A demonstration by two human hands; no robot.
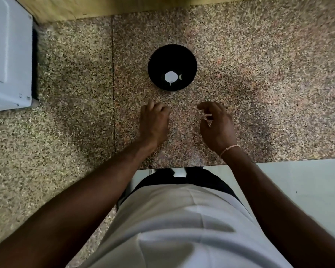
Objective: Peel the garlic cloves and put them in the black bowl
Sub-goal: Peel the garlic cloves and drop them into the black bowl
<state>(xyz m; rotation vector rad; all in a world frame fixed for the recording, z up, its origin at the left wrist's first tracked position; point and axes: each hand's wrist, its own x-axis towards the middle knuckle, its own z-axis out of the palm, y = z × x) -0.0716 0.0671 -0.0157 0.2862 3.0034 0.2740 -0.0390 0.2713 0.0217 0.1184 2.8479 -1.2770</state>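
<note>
Whether the left hand (154, 122), fingers curled down on the counter (259, 74), is covering anything is hard to tell. The right hand (217, 126) is pinching something small and blurred. The black bowl (172, 55), mid-counter, is holding a garlic bulb (170, 76) and clove (180, 76). A white appliance (8, 55) is sitting at the left edge.

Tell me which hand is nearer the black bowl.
Left, narrowly. The left hand sits just below the black bowl, slightly to its left; the right hand is below and off to its right.

Garlic (170, 77) lies in the bowl (190, 59), beyond both hands.
</note>
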